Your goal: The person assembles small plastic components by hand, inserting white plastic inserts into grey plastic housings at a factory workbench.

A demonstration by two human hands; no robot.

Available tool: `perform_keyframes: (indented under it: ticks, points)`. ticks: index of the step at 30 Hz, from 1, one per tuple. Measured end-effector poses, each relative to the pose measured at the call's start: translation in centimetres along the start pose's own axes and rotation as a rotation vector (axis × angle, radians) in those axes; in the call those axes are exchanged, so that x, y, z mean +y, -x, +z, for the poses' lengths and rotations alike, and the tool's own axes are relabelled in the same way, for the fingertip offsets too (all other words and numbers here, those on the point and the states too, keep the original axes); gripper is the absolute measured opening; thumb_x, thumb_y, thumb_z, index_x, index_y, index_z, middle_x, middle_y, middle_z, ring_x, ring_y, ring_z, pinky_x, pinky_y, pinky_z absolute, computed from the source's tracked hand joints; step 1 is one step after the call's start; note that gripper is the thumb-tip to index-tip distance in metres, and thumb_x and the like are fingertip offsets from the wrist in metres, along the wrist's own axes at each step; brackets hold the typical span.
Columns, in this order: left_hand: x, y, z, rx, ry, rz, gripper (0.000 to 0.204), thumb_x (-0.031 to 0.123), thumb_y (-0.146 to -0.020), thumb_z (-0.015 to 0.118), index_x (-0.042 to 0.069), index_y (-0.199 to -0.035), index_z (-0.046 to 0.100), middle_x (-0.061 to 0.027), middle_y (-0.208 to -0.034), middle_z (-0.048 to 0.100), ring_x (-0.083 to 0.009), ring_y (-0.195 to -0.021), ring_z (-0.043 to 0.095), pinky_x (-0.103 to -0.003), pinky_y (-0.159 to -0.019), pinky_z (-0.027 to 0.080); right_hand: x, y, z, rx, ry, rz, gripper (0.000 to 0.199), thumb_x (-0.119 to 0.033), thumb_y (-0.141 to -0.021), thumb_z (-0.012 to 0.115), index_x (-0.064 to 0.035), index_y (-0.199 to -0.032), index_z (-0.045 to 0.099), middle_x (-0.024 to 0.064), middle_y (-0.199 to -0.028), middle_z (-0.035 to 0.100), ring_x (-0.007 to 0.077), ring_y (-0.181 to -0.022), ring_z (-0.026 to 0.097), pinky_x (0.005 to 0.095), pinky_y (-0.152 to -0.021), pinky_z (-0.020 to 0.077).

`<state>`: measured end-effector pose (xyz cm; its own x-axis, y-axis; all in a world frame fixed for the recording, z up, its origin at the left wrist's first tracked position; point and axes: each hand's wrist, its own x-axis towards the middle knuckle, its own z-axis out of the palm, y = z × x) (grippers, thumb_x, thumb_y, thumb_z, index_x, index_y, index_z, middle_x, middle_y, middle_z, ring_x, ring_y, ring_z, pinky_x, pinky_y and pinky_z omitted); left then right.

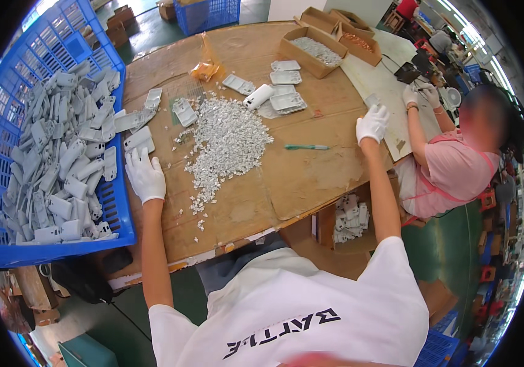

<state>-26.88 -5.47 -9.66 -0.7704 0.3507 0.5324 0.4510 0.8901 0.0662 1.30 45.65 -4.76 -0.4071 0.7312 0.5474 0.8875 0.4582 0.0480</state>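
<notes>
Resting the left hand (146,177), gloved in white fabric, palm down with fingers spread, on a brown cardboard-covered table (317,183). Holding the right hand (372,125), gloved likewise, well apart from the left, near the table's right edge, with fingers bent; cannot tell whether clamped on the small, pale, flat piece (371,100) at its fingertips. Locate a white, rounded-rectangular plastic casing (138,139) just beyond the left fingertips; cannot tell whether touching. Left of the left hand, see a tilted blue plastic lattice crate (54,254), loaded with loose white and grey plastic casings (66,159). Between the hands, nearer to the left, find a spread heap of tiny silvery-white parts (225,144). Between that heap and the right hand, note a slim green pen (306,147), lying crosswise. Beyond the pen, left of the right hand, see stacked white plastic open shells (286,101). Farther beyond the right hand, locate an open brown cardboard box (297,59) with small grey parts inside, and beside it a second, holding copper-coloured parts (358,41). Right of the right hand, note a co-worker in a pink top (454,165), also wearing white gloves.
</notes>
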Motion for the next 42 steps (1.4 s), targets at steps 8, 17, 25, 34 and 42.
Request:
perform_keyframes:
  ticks: [8, 17, 25, 34, 42]
  points:
    - [0.6, 0.2, -0.1, 0.121, 0.377, 0.105, 0.018, 0.014, -0.085, 0.070, 0.001, -0.077, 0.060, -0.0161, -0.098, 0.061, -0.0366, -0.097, 0.056, -0.045, -0.088, 0.046, -13.5, 11.6, -7.3, -0.289, -0.816, -0.679, 0.020, -0.010, -0.080, 0.070, -0.0108, -0.099, 0.065, 0.0074, -0.099, 0.063, 0.0290, -0.095, 0.060, 0.0414, -0.086, 0.0500]
    - [-0.1, 0.1, 0.6, 0.149, 0.509, -0.039, 0.052, 0.005, -0.081, 0.071, 0.007, -0.131, 0.056, -0.0180, -0.129, 0.058, -0.0372, -0.125, 0.051, -0.043, -0.111, 0.039, -14.4, 17.2, -7.8, -0.211, -1.004, -0.750, 0.030, 0.003, -0.074, 0.066, -0.0113, -0.100, 0.063, 0.0056, -0.098, 0.061, 0.0273, -0.094, 0.062, 0.0387, -0.080, 0.0524]
    - [-0.1, 0.1, -0.1, -0.032, 0.576, 0.044, 0.054, -0.001, -0.084, 0.064, 0.014, -0.136, 0.057, -0.0105, -0.107, 0.065, -0.0291, -0.102, 0.060, -0.041, -0.092, 0.047, -15.3, 18.6, -8.3, -0.115, -0.869, -0.740, 0.035, 0.004, -0.071, 0.066, -0.0098, -0.103, 0.063, 0.0053, -0.106, 0.060, 0.0266, -0.096, 0.061, 0.0373, -0.082, 0.0527]
    - [0.0, 0.4, 0.1, 0.046, 0.812, -0.004, 0.048, -0.001, -0.093, 0.053, 0.008, -0.140, 0.052, -0.0135, -0.107, 0.066, -0.0273, -0.096, 0.065, -0.037, -0.084, 0.052, -15.9, 18.9, -7.5, -0.042, -0.822, -0.785, 0.029, 0.002, -0.071, 0.066, -0.0095, -0.098, 0.060, 0.0058, -0.101, 0.062, 0.0269, -0.092, 0.061, 0.0378, -0.080, 0.0531]
    - [-1.6, -0.2, -0.4, -0.515, 1.812, -0.408, 0.045, 0.004, -0.095, 0.045, 0.002, -0.140, 0.050, -0.0083, -0.101, 0.064, -0.0142, -0.081, 0.061, -0.028, -0.075, 0.053, -15.5, 17.6, -10.3, -0.457, -0.652, -0.672, 0.030, -0.006, -0.076, 0.071, -0.0085, -0.098, 0.051, 0.0123, -0.093, 0.060, 0.0337, -0.092, 0.062, 0.0452, -0.077, 0.0529]
